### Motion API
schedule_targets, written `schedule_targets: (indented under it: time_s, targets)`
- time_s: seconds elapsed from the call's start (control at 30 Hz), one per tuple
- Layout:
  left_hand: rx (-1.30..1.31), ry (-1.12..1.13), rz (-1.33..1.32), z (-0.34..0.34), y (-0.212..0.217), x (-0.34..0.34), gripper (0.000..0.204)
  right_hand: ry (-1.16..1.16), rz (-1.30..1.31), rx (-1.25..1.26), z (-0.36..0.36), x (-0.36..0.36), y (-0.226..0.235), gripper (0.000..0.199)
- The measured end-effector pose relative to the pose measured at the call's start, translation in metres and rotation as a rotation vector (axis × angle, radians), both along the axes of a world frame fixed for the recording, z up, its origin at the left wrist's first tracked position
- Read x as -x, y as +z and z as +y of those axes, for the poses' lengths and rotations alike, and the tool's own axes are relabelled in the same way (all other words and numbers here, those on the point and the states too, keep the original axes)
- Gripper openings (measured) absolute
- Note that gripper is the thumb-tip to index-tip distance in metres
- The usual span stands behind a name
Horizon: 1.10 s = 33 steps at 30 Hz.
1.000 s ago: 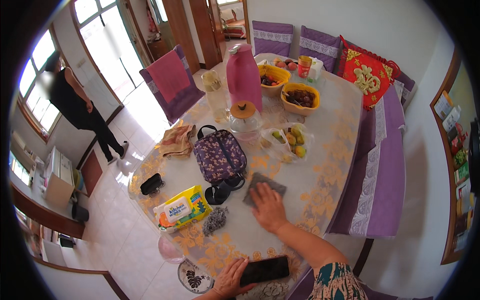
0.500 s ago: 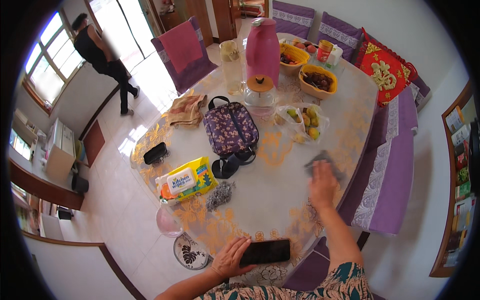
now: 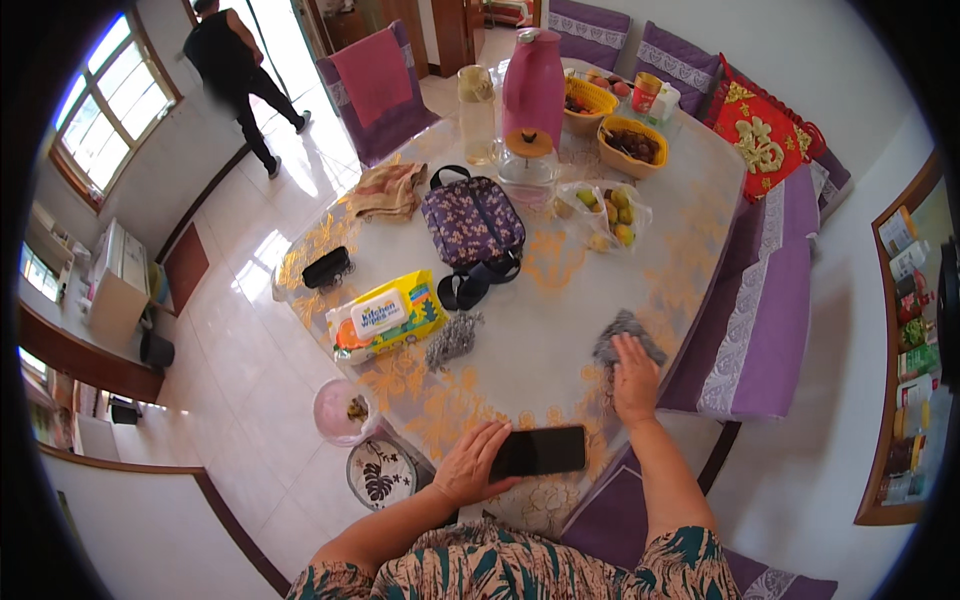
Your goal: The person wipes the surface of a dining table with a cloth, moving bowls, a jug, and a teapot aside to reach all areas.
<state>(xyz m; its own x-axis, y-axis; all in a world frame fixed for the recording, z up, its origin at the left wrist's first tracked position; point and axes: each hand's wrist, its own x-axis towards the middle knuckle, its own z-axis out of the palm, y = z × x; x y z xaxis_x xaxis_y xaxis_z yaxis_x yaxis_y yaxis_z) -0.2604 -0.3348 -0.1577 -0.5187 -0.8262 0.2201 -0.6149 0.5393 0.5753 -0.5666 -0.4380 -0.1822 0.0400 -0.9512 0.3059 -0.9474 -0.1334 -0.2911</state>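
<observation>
My right hand [image 3: 634, 380] presses on a crumpled grey cloth [image 3: 622, 332] near the table's right edge, fingers stretched forward over its near part. At the near edge, my left hand [image 3: 474, 464] lies with extended fingers against the left end of a black phone [image 3: 545, 452], which is flat on the table. Further left sit a fuzzy grey bundle [image 3: 455, 341] and a yellow pack of wipes [image 3: 388, 316]. Beyond these is a dark purple floral bag [image 3: 474, 220] with its strap trailing toward me.
A clear bag of fruit [image 3: 610, 215], glass teapot [image 3: 527, 170], pink jug [image 3: 532, 90] and yellow basket [image 3: 632, 148] stand farther back. A brown cloth [image 3: 390, 190] and black case [image 3: 326, 267] lie left. Purple-covered chairs [image 3: 755, 340] line the right. Another person [image 3: 235, 70] is near the doorway.
My right hand and the grey cloth have slid nearer to me and slightly left over the table. My left hand stays by the phone. The other person has taken a step, and my view has shifted.
</observation>
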Motion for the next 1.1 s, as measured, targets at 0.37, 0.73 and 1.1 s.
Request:
schedule_targets:
  time_s: [0.37,0.73,1.1]
  targets:
    - [-0.078,-0.09,-0.021,0.0,0.001,-0.009,0.084,-0.276,-1.682,-0.054,0.078,-0.01,0.063,0.028]
    - [-0.096,-0.091,0.229,-0.034,0.013,-0.023,0.076,-0.537,-2.005,-0.163,0.178,-0.047,0.073,0.034]
    - [-0.261,0.799,0.383,-0.367,-0.058,-0.118,0.094,-0.815,-2.051,-0.325,0.259,-0.08,0.083,0.028]
